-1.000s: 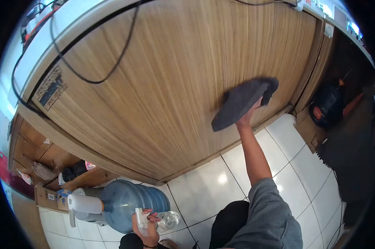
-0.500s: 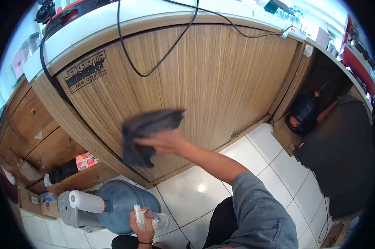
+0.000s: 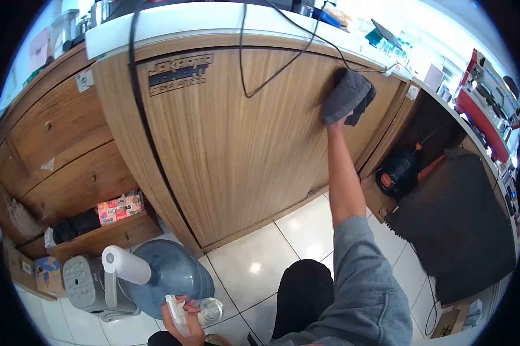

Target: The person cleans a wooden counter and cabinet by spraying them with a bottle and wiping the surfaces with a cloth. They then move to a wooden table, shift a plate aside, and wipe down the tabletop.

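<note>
Against the upper right part of the wood-grain panel (image 3: 242, 150), my right hand (image 3: 343, 119) presses a dark grey cloth (image 3: 347, 97). The cloth covers most of its fingers. Low in the view, my left hand (image 3: 182, 323) is wrapped round a clear spray bottle (image 3: 210, 311) with a white spray head, which lies tilted. That hand is just in front of a large blue water jug (image 3: 170, 277) with a white pump (image 3: 127, 265) on its neck.
Black cables (image 3: 245, 69) hang over the white countertop's edge (image 3: 208, 20). Left are wooden drawers (image 3: 70, 150), one open with a pink box (image 3: 119, 210), and a grey appliance (image 3: 90, 288). Right are a black container (image 3: 398, 170) and a dark sheet (image 3: 456, 230).
My right hand has moved the cloth first left across the panel, then up to its upper right. The view has tilted up and shows more countertop. My left hand still holds the bottle.
</note>
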